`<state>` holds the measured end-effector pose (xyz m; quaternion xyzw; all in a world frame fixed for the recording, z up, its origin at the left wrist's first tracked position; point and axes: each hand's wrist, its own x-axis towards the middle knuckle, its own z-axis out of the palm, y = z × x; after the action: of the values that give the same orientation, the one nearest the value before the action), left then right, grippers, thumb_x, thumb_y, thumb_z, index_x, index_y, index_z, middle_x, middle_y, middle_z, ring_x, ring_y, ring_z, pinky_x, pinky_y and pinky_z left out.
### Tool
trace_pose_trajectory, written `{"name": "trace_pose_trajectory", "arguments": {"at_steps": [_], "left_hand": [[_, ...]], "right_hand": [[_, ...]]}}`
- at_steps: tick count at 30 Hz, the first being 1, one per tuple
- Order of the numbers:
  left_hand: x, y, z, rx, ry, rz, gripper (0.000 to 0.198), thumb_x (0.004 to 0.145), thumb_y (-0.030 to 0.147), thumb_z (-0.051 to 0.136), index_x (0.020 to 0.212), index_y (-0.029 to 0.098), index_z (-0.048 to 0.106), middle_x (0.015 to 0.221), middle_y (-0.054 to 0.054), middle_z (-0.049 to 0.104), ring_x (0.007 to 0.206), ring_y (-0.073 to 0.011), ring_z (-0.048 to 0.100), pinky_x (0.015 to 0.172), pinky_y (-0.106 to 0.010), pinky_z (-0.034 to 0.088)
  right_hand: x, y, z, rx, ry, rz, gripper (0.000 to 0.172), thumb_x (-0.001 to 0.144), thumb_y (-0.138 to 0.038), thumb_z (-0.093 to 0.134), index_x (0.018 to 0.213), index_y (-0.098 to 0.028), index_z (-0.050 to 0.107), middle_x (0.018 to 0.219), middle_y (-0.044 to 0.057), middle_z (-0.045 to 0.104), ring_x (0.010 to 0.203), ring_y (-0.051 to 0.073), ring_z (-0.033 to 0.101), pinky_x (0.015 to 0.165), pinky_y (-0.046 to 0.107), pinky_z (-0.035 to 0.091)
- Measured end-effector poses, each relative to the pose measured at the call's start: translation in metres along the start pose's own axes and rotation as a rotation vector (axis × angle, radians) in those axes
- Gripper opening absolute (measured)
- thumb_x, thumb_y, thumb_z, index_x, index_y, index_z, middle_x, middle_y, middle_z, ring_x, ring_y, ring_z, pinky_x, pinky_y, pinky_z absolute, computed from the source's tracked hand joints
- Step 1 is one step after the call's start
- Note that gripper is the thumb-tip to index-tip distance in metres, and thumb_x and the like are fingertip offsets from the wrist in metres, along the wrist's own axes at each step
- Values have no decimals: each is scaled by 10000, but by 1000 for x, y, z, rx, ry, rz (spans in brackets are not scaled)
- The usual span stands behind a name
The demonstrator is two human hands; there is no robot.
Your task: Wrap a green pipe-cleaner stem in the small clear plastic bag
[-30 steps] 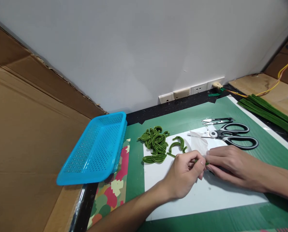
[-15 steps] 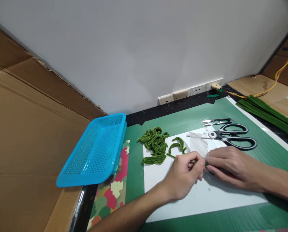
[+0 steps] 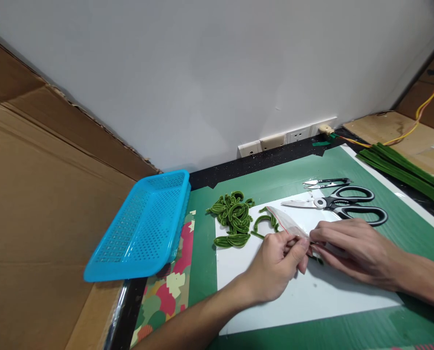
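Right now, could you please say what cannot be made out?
Head view: lower end of the translucent plastic, hidden by the left hand and right hand.
Head view: green strips, one end cut off by the right edge.
Head view: green pile, bottom covered by upper pieces.

Head feed | readable text, brands, numbers, signs: none I can make out | translucent bag (image 3: 288, 223): nothing legible to me | scissors (image 3: 321, 203): no brand I can read | wall sockets (image 3: 273, 142): too small for me to read

Soft light, dark upper-right corner
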<state>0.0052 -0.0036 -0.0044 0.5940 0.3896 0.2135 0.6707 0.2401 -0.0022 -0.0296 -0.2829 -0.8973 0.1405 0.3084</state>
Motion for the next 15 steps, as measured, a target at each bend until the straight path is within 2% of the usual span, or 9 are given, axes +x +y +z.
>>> {"name": "trace_pose_trajectory", "arguments": {"at_steps": [10,15], "left_hand": [[0,1,-1,-15,-21,-2,413,1089,543,515,952,162,595,714,18,603,569,-70,477,590,-224,384],[-2,6,0,28,-21,83,308,1086,437,554,967,157,600,734,7,616,647,-92,529,651,-230,426]], "right_hand": [[3,-3,-3,183,-28,75,168,1082,-124,487,975,-195,594,783,-13,530,649,109,428,620,277,312],[6,-14,-6,452,-63,325,327,1131,-316,472,874,-198,638,697,-22,549,596,99,434,589,254,331]]}}
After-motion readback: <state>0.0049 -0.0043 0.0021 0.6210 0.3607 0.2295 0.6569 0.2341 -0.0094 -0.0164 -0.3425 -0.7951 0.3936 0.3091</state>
